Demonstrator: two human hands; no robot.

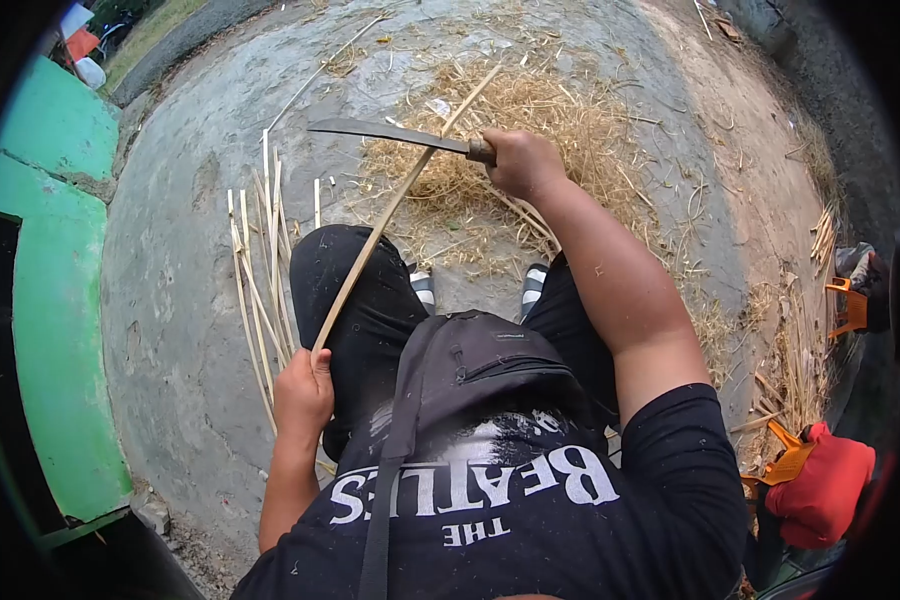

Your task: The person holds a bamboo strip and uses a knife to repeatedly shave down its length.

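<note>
My left hand (306, 392) is closed around the near end of a long bamboo strip (375, 235), beside my left knee. The strip slants up and away to the right, over the ground. In my right hand (525, 163) is the wooden handle of a machete (395, 131), its curved blade pointing left. The blade crosses the strip near its far end and seems to touch it. Beneath lies a heap of pale shavings (540, 105). Several more bamboo strips (242, 265) lie on the ground left of my left leg.
A green wall (65, 300) with a dark opening stands on the left. On the right are a bundle of bamboo pieces (795, 350), an orange chair (850, 308) and a red cloth (825, 490) by another orange chair (782, 458). A dark bag (485, 365) rests on my lap.
</note>
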